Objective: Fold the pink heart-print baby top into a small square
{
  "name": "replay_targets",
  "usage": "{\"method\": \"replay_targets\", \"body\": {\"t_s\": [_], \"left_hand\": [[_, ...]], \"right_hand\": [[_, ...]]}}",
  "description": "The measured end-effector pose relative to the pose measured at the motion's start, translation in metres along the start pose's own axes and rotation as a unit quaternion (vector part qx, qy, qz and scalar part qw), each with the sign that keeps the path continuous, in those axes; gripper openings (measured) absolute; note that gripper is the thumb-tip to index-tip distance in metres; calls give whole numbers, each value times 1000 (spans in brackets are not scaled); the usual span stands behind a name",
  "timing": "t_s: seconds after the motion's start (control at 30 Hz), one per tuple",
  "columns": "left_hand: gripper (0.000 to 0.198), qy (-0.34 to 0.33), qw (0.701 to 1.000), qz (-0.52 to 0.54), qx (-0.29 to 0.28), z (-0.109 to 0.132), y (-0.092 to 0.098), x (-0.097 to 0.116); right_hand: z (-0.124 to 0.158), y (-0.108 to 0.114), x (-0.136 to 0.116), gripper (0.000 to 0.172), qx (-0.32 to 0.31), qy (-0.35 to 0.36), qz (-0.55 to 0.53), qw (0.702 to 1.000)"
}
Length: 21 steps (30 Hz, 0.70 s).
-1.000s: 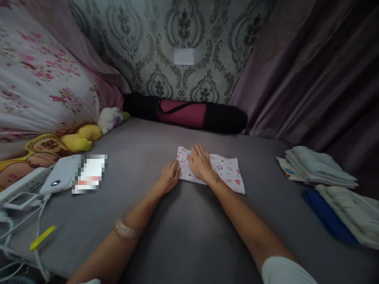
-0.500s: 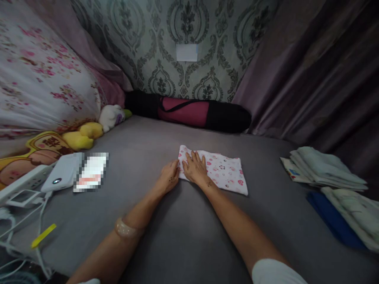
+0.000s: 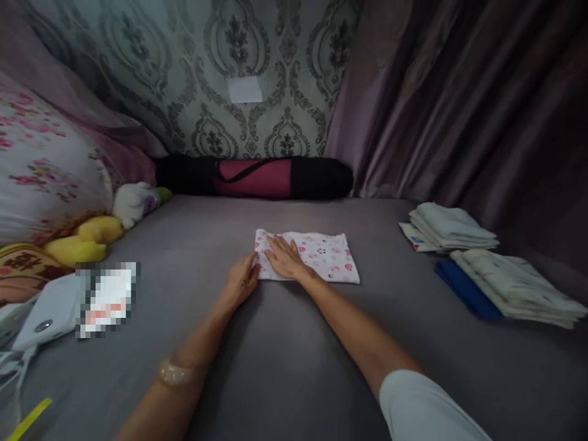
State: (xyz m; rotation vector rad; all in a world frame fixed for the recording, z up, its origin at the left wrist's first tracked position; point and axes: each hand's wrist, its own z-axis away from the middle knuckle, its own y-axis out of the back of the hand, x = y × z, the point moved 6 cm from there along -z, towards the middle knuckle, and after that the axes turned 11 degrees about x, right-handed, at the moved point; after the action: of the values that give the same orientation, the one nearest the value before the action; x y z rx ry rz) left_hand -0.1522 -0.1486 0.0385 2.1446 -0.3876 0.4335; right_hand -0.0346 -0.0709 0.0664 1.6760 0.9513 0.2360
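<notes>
A white cloth [image 3: 324,254] printed with pink hearts and small figures lies folded into a flat rectangle on the grey bed sheet [image 3: 285,343]. My right hand [image 3: 285,257] rests palm down on its left part, fingers spread. At the cloth's left edge is my left hand [image 3: 242,278], its fingers curled in and closed on the border. The fingertips of that hand are partly hidden. A pale bangle [image 3: 177,372] circles my left forearm.
Folded pale cloths [image 3: 454,226] and a second stack [image 3: 519,285] with a blue cloth [image 3: 466,291] lie to the right. A black and maroon roll bag [image 3: 255,177] runs along the wall. At left are plush toys [image 3: 101,229], a white power bank [image 3: 50,312] and cables.
My view has turned to the right, so everything sits further left and the stacks show more fully. Both hands keep about the same places on the cloth.
</notes>
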Motion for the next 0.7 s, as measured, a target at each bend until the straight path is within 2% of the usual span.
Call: {"method": "replay_targets", "body": {"t_s": [0.07,0.13,0.2,0.3,0.37,0.4,0.5,0.7], "left_hand": [[37,3,1000,2,-10,-1,0,1],[36,11,1000,-8,-19,-1,1,1],[36,23,999,-28,-23,-2,2,1],[37,50,997,-54,-10,-2,5,-1],[36,57,997,-60,9,-3,7,0],[36,55,997,-60,18,-4,9,1],[34,36,997,-64,31,-6,10,10],[38,-12,994,-107,8,-14,6,26]], "right_hand": [[4,16,12,51,9,-15,-32,999],[11,38,34,49,48,-47,-43,997],[23,63,68,48,92,-106,-33,990],[47,91,125,48,118,-181,-11,976],[66,103,165,44,129,-264,4,956],[75,106,183,41,127,-304,18,944],[89,103,210,34,103,-335,25,936],[78,85,209,30,33,-339,8,940]]}}
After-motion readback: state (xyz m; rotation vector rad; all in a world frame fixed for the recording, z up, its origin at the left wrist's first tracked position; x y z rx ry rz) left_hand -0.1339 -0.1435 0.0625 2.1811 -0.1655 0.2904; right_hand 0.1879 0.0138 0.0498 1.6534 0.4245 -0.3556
